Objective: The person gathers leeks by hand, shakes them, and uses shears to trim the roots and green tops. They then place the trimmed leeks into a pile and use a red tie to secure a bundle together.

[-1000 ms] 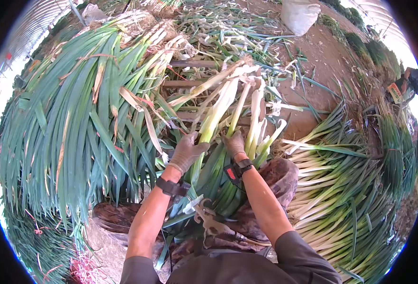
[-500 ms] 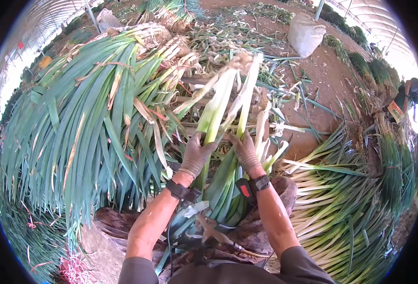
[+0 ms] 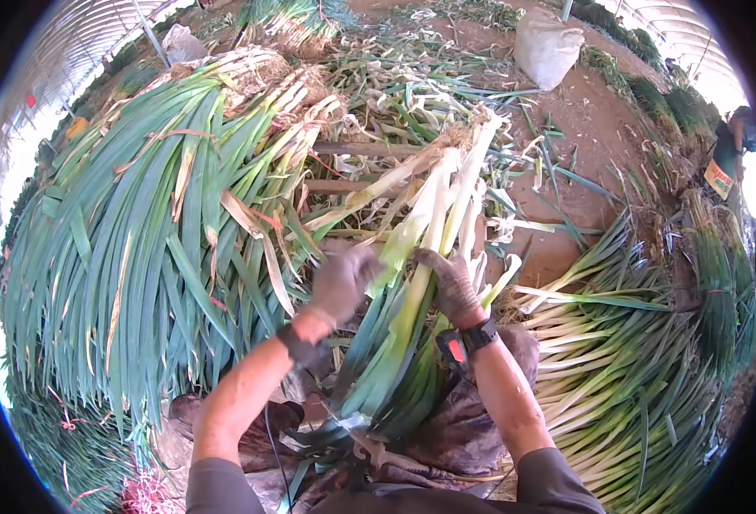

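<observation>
Several large green onions (image 3: 442, 206) lie across my lap, white root ends pointing away and dark green leaves toward me. My right hand (image 3: 451, 287), in a dirty work glove, is wrapped round their stalks near the middle. On their left side is my gloved left hand (image 3: 343, 284), smeared by motion beside a loose pale-green blade. Whether its fingers touch that blade cannot be made out. To the left lies a big heap of untrimmed green onions (image 3: 129, 231), and to the right a pile of cleaned green onions (image 3: 600, 360) with white stems.
Stripped leaves (image 3: 412, 81) litter the ground ahead, over wooden slats (image 3: 343, 187). A white sack (image 3: 547, 47) stands at the back right. Tied bundles (image 3: 716, 300) line the far right, near another person (image 3: 738, 137). Pink twine (image 3: 145, 493) lies at the lower left.
My left hand has come off the stalks and moved left and down. My right hand keeps its grip while the onions have shifted slightly right, now gathered closer together.
</observation>
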A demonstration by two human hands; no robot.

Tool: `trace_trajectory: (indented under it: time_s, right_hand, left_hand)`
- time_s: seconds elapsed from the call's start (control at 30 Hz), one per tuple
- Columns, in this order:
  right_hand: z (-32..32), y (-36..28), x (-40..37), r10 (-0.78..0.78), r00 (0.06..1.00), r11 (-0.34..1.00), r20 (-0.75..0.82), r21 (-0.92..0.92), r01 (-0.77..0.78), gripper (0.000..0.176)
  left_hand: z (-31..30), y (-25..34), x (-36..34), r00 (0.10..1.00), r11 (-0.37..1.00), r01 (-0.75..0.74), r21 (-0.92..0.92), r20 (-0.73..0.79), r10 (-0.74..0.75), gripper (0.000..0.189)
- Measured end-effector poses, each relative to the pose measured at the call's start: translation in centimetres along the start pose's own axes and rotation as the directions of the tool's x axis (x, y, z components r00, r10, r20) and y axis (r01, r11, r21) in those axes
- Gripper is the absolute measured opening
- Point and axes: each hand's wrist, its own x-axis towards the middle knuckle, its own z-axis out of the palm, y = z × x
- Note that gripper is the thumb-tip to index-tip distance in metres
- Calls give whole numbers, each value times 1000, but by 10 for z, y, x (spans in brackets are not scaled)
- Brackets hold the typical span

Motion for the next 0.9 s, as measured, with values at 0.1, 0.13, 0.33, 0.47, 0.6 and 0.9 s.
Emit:
trace_trajectory:
  time_s: [0.1,0.13,0.33,0.47,0.6,0.9]
  right_hand:
    - [3,7,-4,-10,1000,999,1,-35,10,36]
    - [12,-3,-12,-2,1000,999,-4,-53,1,35]
    - [3,-10,-26,1,1000,989,4,-146,0,34]
    - [-9,-33,-46,68,998,984,-3,-163,-67,31]
    - [-19,-30,-50,29,1000,978,1,-207,-28,31]
    - [-11,-18,-44,7,995,957,99,-288,22,31]
  left_hand:
    - [-13,-20,78,964,895,-145,422,-143,224,40]
    - [-12,-19,100,970,865,-122,486,-125,207,41]
    - [16,-30,185,993,870,-96,483,-13,117,36]
    - [-20,-98,257,955,962,112,247,-295,-35,34]
    - [-92,-79,295,894,708,357,610,-444,-68,60]
    - [-4,60,185,671,808,219,-546,686,282,94]
